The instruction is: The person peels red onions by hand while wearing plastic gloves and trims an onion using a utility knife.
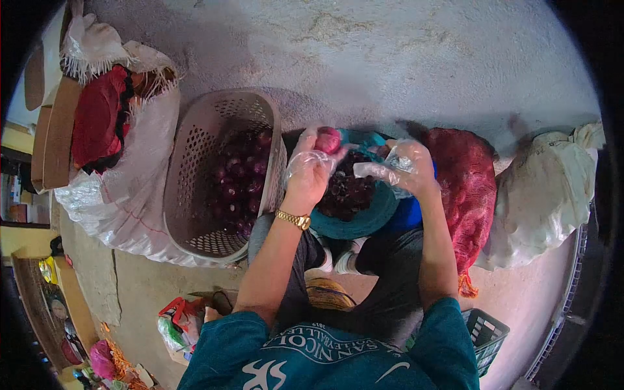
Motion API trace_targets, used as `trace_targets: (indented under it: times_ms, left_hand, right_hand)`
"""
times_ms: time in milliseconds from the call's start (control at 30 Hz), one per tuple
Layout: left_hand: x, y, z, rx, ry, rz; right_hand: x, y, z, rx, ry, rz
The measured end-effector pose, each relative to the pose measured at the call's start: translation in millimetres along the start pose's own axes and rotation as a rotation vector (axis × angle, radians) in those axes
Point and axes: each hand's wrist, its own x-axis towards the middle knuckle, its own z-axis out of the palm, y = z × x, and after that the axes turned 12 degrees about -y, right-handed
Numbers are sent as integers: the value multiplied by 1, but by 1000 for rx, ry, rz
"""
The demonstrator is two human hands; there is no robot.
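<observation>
Red onion point(328, 140) sits in our left hand point(311, 172), palm side up, grip closed around it with the fingers. It's over the back left part of the teal tub point(364, 224). Right hand point(406, 166) is over the tub's right side, fingers pointing in towards the left hand. We can't tell if that grip has anything in it: the glove film glares and bunches, and the fingers hide the inside.

Both hands wear clear plastic gloves. Dark red scraps, probably skins, are in the tub below. Crate point(179, 195) with more red onions is left of the tub; mesh sack point(461, 188) is just beyond the right hand.

Risks, our read: the glove looks loose, so smooth skin could slip on the film and drop the onion into the scraps, where the similar colour would make it hard to spot. Loose film could also snag or tear if it gets pinched between fingers and onion. Tub sits close in front of our legs; a knee shift could bump it and spill scraps. Watch point(302, 222) is clear of the rim.
</observation>
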Motion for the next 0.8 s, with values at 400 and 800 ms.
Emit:
trace_targets:
  times_ms: [400, 800]
  left_hand:
    - [-11, -12, 30, 362, -98, -91]
    - [-10, -11, 28, 395, -173, -115]
  right_hand:
    - [6, -23, 15, 55, 97, -52]
    - [10, -27, 10, 33, 98, -90]
